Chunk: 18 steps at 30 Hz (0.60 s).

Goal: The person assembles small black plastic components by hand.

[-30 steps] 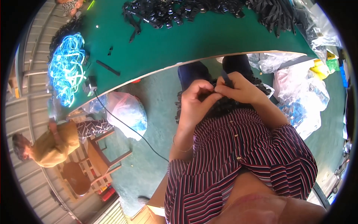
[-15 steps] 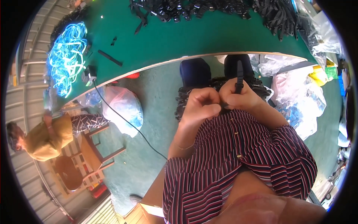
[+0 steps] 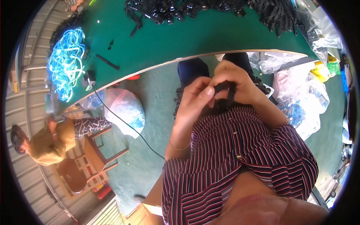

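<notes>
Over my lap, my two hands meet at a narrow black strap (image 3: 231, 93). My left hand (image 3: 193, 99) pinches one end between thumb and fingers. Curled around the other part, my right hand (image 3: 237, 77) bends the strap into a small loop that hangs under its fingers. The strap's ends are mostly covered by my fingers. A heap of black straps (image 3: 178, 103) lies on my lap, largely hidden behind my hands and forearms.
Ahead curves a green table (image 3: 180, 41) bearing black buckled pieces (image 3: 176, 11), black straps (image 3: 275, 15) and a glowing blue-white strip bundle (image 3: 67, 62). A cable (image 3: 127, 122) hangs from it. Plastic bags (image 3: 125, 110) stand below. Another person (image 3: 52, 142) sits at left.
The strap stood upright from my right hand; now it is bent into a loop between both hands. My right hand has turned over, and my left has moved up to it.
</notes>
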Each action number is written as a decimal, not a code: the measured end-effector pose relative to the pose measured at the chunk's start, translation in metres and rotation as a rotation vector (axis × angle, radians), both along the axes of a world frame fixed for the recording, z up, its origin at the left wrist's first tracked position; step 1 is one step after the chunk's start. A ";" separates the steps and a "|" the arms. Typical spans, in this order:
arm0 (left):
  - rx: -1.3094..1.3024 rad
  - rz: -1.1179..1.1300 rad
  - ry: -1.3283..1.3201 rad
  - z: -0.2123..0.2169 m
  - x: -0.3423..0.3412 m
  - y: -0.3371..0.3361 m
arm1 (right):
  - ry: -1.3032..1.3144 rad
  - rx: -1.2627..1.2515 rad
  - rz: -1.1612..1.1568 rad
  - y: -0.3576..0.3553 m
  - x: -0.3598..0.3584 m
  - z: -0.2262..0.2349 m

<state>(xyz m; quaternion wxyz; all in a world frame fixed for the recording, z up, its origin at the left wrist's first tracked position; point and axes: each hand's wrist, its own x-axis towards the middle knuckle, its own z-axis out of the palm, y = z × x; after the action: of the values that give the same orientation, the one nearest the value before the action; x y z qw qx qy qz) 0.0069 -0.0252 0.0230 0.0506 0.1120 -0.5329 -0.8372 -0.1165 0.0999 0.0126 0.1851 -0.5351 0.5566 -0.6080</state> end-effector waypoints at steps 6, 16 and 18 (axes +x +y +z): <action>-0.213 0.002 -0.035 -0.005 0.003 -0.002 | -0.132 -0.055 -0.050 0.004 -0.002 -0.009; 0.185 0.027 0.091 -0.021 -0.003 0.001 | -0.328 -0.163 -0.026 0.001 -0.004 -0.017; 0.300 0.094 0.120 -0.029 -0.003 0.005 | -0.282 -0.133 -0.070 -0.001 -0.003 -0.020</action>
<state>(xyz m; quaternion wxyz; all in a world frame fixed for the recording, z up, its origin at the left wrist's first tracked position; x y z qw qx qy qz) 0.0040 -0.0202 -0.0057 0.1039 0.0928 -0.3923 -0.9092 -0.1194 0.0993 -0.0075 0.2044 -0.4359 0.5019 -0.7185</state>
